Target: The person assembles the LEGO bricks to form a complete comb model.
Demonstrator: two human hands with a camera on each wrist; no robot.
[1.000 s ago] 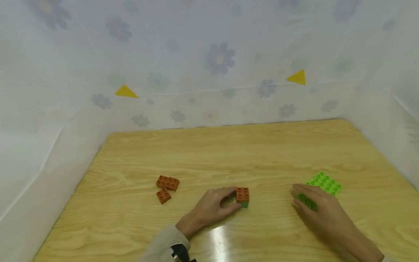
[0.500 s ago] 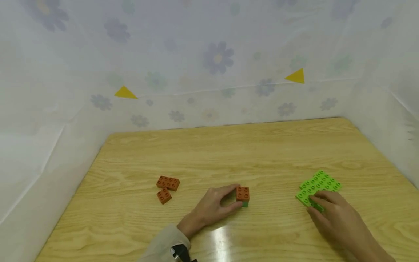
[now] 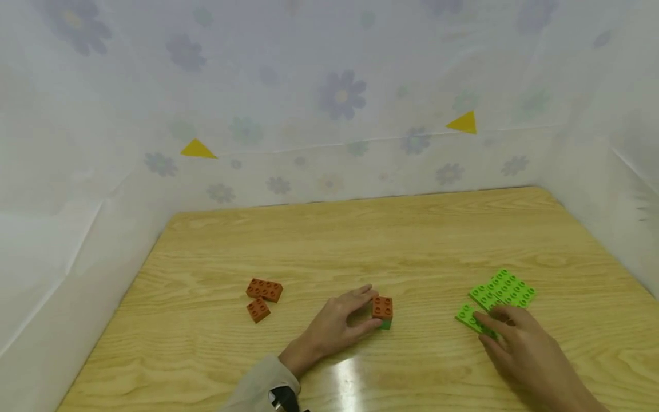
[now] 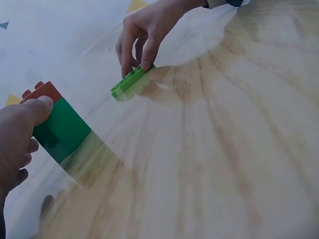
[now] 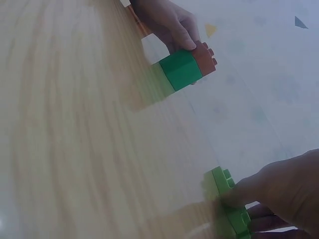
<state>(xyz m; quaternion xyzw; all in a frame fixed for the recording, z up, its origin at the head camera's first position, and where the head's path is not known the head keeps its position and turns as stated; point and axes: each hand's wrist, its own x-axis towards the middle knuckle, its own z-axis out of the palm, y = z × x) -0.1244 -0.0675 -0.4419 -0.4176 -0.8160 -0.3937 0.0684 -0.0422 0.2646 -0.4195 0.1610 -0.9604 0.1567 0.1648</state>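
My left hand (image 3: 337,323) holds a small two-brick stack between thumb and fingers. Its top is a reddish-brown toy brick (image 3: 382,307) with studs, set on a dark green toy brick (image 4: 62,130) that stands upright on the table. Over to the right, my right hand (image 3: 527,346) pinches a narrow light green studded plate (image 3: 466,316), partly covered by the fingers. In the right wrist view the thumb lies against this plate (image 5: 222,180). Just behind it lies a wider light green studded plate (image 3: 507,289), with a thin gap between the two.
On the left of the wooden table (image 3: 319,246) lie two loose reddish-brown bricks, a longer brick (image 3: 264,289) and a shorter brick (image 3: 258,309), close together. White flower-patterned sheeting (image 3: 288,114) with yellow triangles rises behind the table and along both sides.
My right hand first drew back over the light green plates, then shifted slightly left with the narrow plate, which now sits apart from the wider one. The left hand stays at the stack.
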